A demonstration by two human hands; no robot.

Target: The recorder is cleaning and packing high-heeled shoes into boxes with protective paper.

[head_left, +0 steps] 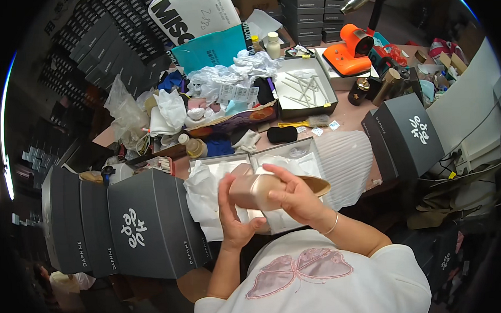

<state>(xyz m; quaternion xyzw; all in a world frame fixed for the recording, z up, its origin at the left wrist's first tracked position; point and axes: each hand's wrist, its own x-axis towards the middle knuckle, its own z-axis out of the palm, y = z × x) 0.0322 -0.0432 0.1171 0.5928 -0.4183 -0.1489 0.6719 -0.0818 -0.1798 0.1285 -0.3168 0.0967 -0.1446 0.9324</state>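
A shiny pinkish-gold shoe (255,193) is held up in both hands, above an open shoebox. My left hand (234,220) curls around its left end, thumb below and fingers along the side. On the other side my right hand (300,200) grips it, with the tan inside of the shoe showing past the fingers. Below, white tissue paper (203,198) spills over the left side of the open shoebox (288,151). A pinkish piece (241,170) shows just behind the shoe; what it is I cannot tell.
Dark grey shoeboxes (148,223) stand at the left, more (407,134) at the right. Beyond are a yellow-handled brush (296,124), black sponge (282,135), tray of white sticks (305,88), crumpled paper heap (231,74) and orange heat tool (347,52). Ribbed white wrap (347,164) lies right.
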